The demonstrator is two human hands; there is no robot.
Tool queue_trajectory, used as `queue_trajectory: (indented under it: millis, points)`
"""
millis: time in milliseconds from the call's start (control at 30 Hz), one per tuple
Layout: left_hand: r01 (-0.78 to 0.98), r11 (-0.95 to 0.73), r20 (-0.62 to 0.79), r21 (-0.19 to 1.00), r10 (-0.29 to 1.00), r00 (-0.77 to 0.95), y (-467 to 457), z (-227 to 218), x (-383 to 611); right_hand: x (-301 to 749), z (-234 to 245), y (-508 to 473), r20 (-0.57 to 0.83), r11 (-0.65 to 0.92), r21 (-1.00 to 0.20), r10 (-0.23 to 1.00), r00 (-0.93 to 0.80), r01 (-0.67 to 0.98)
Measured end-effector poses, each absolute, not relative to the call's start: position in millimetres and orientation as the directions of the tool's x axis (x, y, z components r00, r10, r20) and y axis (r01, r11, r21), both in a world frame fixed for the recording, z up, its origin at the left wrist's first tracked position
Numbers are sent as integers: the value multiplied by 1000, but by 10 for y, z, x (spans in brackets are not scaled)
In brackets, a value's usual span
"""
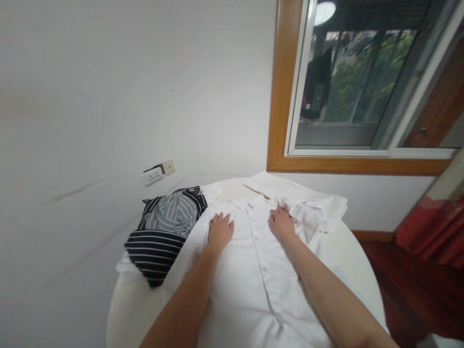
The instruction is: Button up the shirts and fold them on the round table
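Left fingers [216, 218] and right fingers [274, 215] atop white shirt [239, 275], button placket [256, 238] between.

The white shirt [239, 299] runs off the bottom edge, its hem out of sight — as does the near side of the counter [125, 302]. Palms of the left hand [221, 229] and right hand [282, 222] are hidden. The window [389, 147] and red curtain [424, 227] are cut off rightward — beyond the glass, foliage [348, 89] blurs.

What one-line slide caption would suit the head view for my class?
Left hand and right hand rest on a shirt laid front-up on a table, beside striped clothes.
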State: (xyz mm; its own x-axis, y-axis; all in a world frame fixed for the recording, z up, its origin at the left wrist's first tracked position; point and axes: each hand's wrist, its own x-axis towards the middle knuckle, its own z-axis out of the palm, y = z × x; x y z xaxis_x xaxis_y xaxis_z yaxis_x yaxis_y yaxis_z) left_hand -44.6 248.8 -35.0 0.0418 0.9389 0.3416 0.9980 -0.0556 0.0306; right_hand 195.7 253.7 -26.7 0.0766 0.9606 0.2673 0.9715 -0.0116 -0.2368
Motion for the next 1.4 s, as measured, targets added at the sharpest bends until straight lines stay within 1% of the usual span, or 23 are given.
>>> queue_trajectory:
  millis: [267, 533, 767, 1400]
  points:
    - [997, -50, 331, 62, 943, 27, 2512, -357, -451, 1966, -276, 2559, 248, -17, -240, 966, 78, 971]
    - [998, -44, 326, 37, 945, 30, 2471, -324, -436, 1967, -293, 2569, 245, -23, -243, 966, 84, 970]
    - [996, -49, 324, 73, 946, 22, 2486, -328, -439, 1964, -276, 2552, 252, -17, -235, 965, 78, 972]
    - [997, -52, 317, 53, 948, 33, 2461, -299, -433, 1959, -255, 2537, 249, -19, -250, 965, 83, 968]
